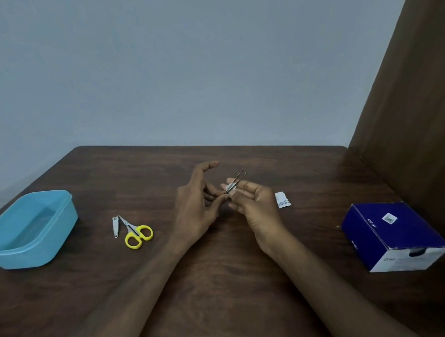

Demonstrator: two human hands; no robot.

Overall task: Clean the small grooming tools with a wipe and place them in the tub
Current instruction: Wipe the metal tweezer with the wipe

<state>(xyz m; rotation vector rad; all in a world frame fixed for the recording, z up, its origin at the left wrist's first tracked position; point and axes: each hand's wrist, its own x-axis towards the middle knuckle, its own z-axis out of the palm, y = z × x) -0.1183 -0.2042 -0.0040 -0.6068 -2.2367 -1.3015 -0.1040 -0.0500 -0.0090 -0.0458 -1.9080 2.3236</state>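
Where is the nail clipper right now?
In the head view, the nail clipper lies on the table, left of centre, beside the yellow scissors and right of the blue tub.

The table [224, 286] is showing a dark wood grain with a matt finish. The tub [31, 231] is looking like smooth, faintly translucent blue plastic. The tweezers [236, 180] and nail clipper [115, 227] are gleaming as bare metal; the scissors [136, 231] are pairing metal blades with glossy yellow plastic handles. The blue box [394, 232] is looking like matt cardboard.

A plain room, kind unclear: a dark wood-grain table [224, 286] against a bare grey wall [182, 66]
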